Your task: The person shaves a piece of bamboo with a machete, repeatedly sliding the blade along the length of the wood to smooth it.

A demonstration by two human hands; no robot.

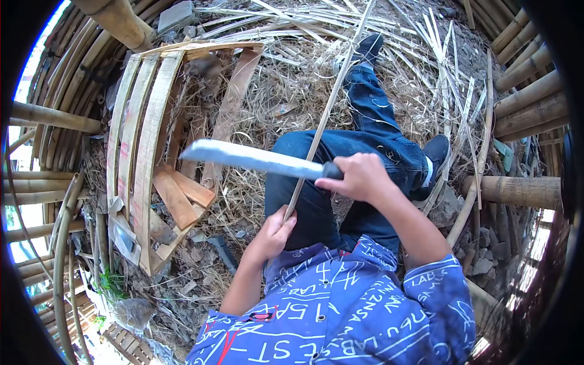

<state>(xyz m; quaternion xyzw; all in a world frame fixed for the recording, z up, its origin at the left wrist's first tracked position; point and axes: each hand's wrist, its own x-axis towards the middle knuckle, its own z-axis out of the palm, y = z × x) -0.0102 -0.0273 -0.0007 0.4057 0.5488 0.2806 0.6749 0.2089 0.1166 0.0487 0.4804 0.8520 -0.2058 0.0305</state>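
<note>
My right hand (pixel 359 175) is wrapped round the dark handle of a machete (pixel 249 157), whose long, broad blade points left across my thigh. A thin bamboo strip (pixel 330 103) runs from my lap up past my far foot, and the blade crosses over it just above my left hand. My left hand (pixel 277 234) is closed on the strip's near end, thumb along it. Both hands are in front of my body, over my bent leg in dark jeans (pixel 298 149).
A wooden pallet (pixel 159 109) lies at the left, with loose wood pieces (pixel 176 198) on it. Fibre shavings (pixel 286 91) cover the ground; pale split strips (pixel 438 67) are heaped beyond. Bamboo poles (pixel 517 190) stand and lie around me. A dark tool-like object (pixel 223 252) rests near my left forearm.
</note>
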